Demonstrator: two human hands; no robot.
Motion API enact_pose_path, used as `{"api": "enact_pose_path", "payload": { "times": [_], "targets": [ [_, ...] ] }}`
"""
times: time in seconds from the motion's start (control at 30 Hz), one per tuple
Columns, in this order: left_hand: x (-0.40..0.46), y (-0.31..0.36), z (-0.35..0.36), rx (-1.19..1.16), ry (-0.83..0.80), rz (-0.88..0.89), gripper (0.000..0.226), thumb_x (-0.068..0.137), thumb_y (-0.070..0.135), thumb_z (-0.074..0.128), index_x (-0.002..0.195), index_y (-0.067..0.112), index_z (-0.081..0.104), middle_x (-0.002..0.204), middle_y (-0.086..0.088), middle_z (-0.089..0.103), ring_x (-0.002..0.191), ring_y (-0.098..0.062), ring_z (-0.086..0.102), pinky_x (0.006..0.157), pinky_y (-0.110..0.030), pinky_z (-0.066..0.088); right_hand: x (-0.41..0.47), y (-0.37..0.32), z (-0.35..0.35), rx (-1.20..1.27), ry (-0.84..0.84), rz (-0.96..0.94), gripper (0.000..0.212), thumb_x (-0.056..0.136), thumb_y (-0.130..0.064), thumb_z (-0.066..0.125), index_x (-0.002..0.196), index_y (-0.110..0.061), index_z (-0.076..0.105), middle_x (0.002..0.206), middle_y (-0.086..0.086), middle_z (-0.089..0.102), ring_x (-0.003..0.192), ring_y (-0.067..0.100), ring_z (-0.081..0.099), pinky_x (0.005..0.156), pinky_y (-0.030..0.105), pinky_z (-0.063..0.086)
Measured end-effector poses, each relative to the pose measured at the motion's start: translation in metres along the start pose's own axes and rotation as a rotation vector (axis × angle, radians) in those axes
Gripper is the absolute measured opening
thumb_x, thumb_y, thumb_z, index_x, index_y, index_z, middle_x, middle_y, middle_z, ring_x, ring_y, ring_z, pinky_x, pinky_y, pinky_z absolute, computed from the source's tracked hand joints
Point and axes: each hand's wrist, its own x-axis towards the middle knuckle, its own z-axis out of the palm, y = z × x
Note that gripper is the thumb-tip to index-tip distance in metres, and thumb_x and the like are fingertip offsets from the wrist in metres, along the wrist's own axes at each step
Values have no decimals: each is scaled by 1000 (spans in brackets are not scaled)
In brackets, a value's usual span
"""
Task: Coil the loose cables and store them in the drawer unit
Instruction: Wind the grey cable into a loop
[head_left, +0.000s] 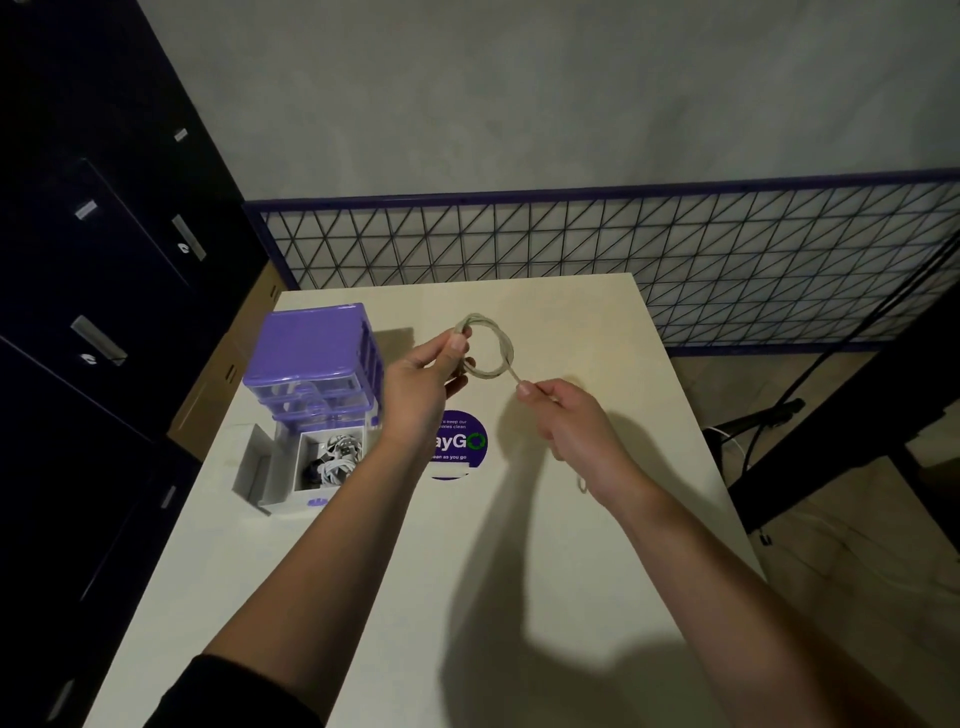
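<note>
A pale cable (496, 345) forms a small round coil held above the white table (467, 571). My left hand (423, 384) pinches the coil's left side between thumb and fingers. My right hand (566, 421) pinches the cable's loose strand just below the coil, and the tail trails down past the wrist. The purple drawer unit (311, 358) stands at the table's left. Its bottom drawer (283, 470) is pulled out and holds white and black coiled cables (337, 457).
A round purple sticker (460, 447) lies on the table under my hands. A wire-mesh panel (623, 249) runs behind the table. Dark cabinets (88, 260) stand to the left, and a black frame with hanging cords (831, 415) to the right.
</note>
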Motion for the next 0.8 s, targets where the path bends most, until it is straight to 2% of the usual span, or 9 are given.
{"api": "enact_pose_path", "payload": {
  "times": [0.1, 0.27, 0.33, 0.4, 0.47, 0.53, 0.63, 0.7, 0.8],
  "targets": [
    [-4, -7, -5, 51, -44, -8, 26, 91, 22, 64, 112, 9, 71, 85, -2, 72, 71, -3, 68, 85, -24, 54, 0, 0, -4, 55, -43, 13, 22, 96, -32, 55, 112, -26, 68, 44, -18, 37, 44, 3, 31, 43, 10, 27],
    [-7, -21, -11, 185, -74, 9, 13, 91, 23, 65, 87, 11, 68, 77, -6, 68, 74, -18, 63, 84, -38, 51, 4, -3, -9, 91, -46, -3, 26, 99, -21, 51, 118, -15, 67, 55, -1, 45, 43, 3, 36, 48, 10, 31],
    [-6, -27, -14, 281, -105, 5, 14, 91, 19, 65, 102, 9, 63, 82, -8, 70, 77, -22, 66, 85, -42, 53, 6, -3, -10, 69, -45, -20, 25, 99, -20, 49, 115, -16, 68, 57, 2, 45, 43, 2, 37, 48, 10, 30],
    [-6, -29, -17, 366, -188, 38, 35, 90, 12, 66, 122, 15, 54, 88, -6, 69, 77, -22, 69, 84, -41, 57, 8, -2, -11, 24, -56, -48, 24, 100, -21, 48, 112, -21, 69, 57, -1, 43, 49, 5, 37, 55, 18, 32],
    [-6, -29, -19, 476, -306, 140, 45, 90, 6, 64, 128, 27, 49, 86, 0, 68, 77, -21, 70, 84, -39, 57, 10, -3, -11, -40, -57, -67, 25, 100, -22, 47, 109, -22, 70, 56, -5, 42, 53, 8, 37, 57, 22, 32],
    [-5, -27, -19, 594, -373, 189, 44, 92, 8, 61, 128, 30, 49, 82, 9, 67, 83, -20, 69, 87, -41, 55, 11, -5, -13, -120, -30, -93, 26, 100, -20, 45, 107, -21, 70, 52, -15, 46, 53, 5, 40, 55, 17, 33],
    [-5, -24, -15, 546, -408, 107, 33, 99, 19, 51, 131, 25, 47, 92, 2, 68, 89, -21, 70, 89, -48, 54, 15, -6, -17, -199, -14, -130, 25, 100, -20, 47, 107, -21, 70, 52, -21, 51, 55, 3, 44, 57, 18, 35],
    [-6, -21, -11, 456, -395, 31, 33, 103, 22, 44, 135, 17, 45, 95, -3, 68, 86, -20, 70, 88, -46, 54, 16, -6, -20, -204, -25, -148, 22, 98, -22, 50, 106, -20, 71, 59, -23, 57, 59, 1, 48, 62, 19, 37],
    [-8, -15, -10, 305, -353, -68, 33, 106, 26, 34, 133, 15, 49, 97, -3, 68, 79, -16, 66, 82, -38, 54, 16, -6, -27, -147, -68, -152, 13, 92, -28, 62, 101, -23, 70, 67, -10, 54, 60, 2, 47, 63, 18, 36]
  ]
}}
